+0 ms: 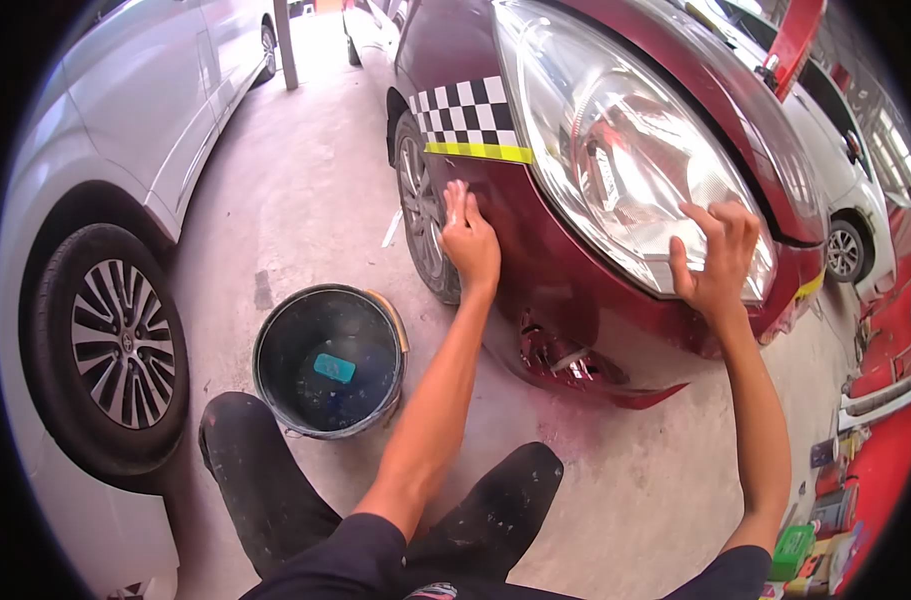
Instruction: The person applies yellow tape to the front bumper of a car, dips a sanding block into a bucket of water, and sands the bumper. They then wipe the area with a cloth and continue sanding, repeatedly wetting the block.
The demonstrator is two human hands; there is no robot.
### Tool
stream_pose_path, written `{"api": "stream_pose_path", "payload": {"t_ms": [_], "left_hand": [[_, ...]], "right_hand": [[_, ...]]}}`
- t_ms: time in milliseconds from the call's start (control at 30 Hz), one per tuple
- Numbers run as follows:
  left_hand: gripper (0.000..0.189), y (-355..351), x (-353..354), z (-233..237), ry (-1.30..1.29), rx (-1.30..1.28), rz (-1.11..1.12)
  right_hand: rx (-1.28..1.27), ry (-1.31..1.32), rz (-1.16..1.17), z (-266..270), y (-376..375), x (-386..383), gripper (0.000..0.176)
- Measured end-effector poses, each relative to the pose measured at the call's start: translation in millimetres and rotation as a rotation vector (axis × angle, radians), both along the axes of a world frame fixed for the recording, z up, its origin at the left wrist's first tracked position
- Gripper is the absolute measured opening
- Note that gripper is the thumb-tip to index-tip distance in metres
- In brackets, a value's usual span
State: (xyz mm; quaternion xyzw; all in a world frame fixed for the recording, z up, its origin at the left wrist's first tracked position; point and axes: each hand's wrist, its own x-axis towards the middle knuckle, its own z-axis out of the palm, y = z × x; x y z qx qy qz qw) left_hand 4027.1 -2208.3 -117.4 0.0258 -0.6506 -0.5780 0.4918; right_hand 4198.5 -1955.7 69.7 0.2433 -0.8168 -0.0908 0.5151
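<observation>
A dark red car's front corner fills the middle, its bumper (pixel 520 225) below a large clear headlight (pixel 615 140). My left hand (pixel 470 240) is at the bumper beside the front wheel, fingers stretched out and close together, nothing seen in them. In front of the headlight's lower part is my right hand (pixel 720 260), its fingers apart and slightly bent, holding nothing. Black-and-white checkered tape (pixel 465 112) with a yellow strip (pixel 475 152) runs along the fender above my left hand. The fog lamp recess (pixel 555 350) shows lower on the bumper.
Between my left arm and a silver vehicle (pixel 125 110) stands a black bucket (pixel 273 360) of dark water with a teal block (pixel 334 368) in it. My knees (pixel 250 450) are bent near it. A green box (pixel 792 552) and assorted containers line the right edge.
</observation>
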Motion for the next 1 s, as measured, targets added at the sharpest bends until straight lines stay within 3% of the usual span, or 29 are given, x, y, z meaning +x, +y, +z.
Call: {"api": "stream_pose_path", "payload": {"t_ms": [100,133,233,367,400,500,633,800,900,1000], "left_hand": [[0.034,-9.9,0.4,11.0,-0.150,0.052,-0.115],[0.034,-14.3,-22.0,11.1,-0.028,0.013,0.036],[0.034,-31.4,-31.2,30.9,-0.301,0.123,-0.139],[0.034,-19.8,-16.2,16.7,-0.242,-0.010,-0.071],[0.036,-21.9,-32.8,20.5,-0.258,-0.090,0.037],[0.037,-53.1,-53.3,41.5,-0.498,0.021,-0.170],[0.035,-42.3,-23.7,-14.2,-0.034,-0.211,-0.085],[0.035,-63.7,-51.8,20.2,-0.301,-0.108,-0.192],[0.035,-53.9,-31.0,3.4,-0.055,-0.198,-0.169],[0.035,-67.8,-60.7,24.1,-0.172,-0.160,-0.204]], "right_hand": [[0.014,0.023,0.033,1.6,0.6,0.2,0.042],[0.014,0.023,0.034,0.7,0.5,-0.9,0.041],[0.013,0.033,0.024,0.0,-1.5,2.4,0.040],[0.028,0.048,0.013,-0.7,-4.4,-1.8,0.041],[0.037,0.046,0.009,-0.5,-5.1,-1.0,0.041],[0.035,0.062,0.005,-0.8,-9.6,-1.8,0.041],[0.022,0.067,0.000,-2.9,-11.4,-2.9,0.040],[0.029,0.057,-0.004,-5.9,-6.6,-1.6,0.040],[0.030,0.092,-0.021,-3.8,-4.5,-6.8,0.040],[0.036,0.075,-0.055,-8.8,-2.9,-2.4,0.040]]}}
